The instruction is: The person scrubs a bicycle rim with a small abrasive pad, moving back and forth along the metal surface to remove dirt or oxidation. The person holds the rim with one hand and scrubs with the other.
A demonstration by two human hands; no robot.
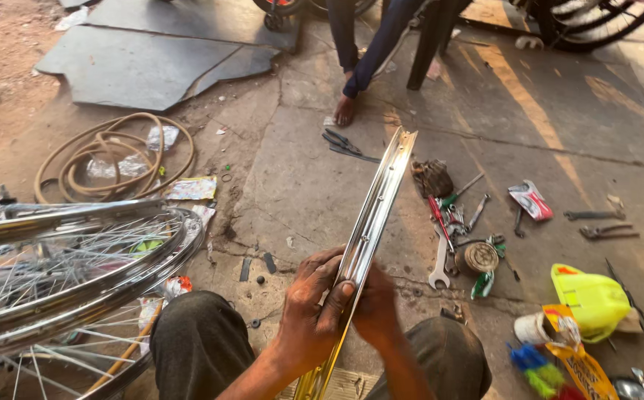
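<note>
1. Bare chrome wheel rim (372, 215), no spokes, held on edge in front of the person. It runs from between the knees up and away over the stone floor (300, 170).
2. Left hand (311, 304): fingers (334, 302) closed around the rim's near section, thumb side toward the channel. Firm grip on the rim.
3. Right hand (374, 307): pressed against the rim's far side, fingers wrapped onto it; fingertips hidden behind the metal, yet the hold on the rim is plain.
4. Both hands sit opposite each other, touching the rim at the same section.
5. Left of the knees: spoked wheels (63, 274) stacked, chrome, lying flat.
6. Beyond them: coiled tan hose (107, 152) on the floor.
7. Right of the rim: scattered tools, including an open-end spanner (439, 263), a red-handled screwdriver (437, 215), a round tin (480, 257).
8. Farther right: yellow plastic container (592, 296), near the floor's edge.
9. Scissors (346, 144) lie beyond the rim's far end, near another person's bare foot (345, 110).
</note>
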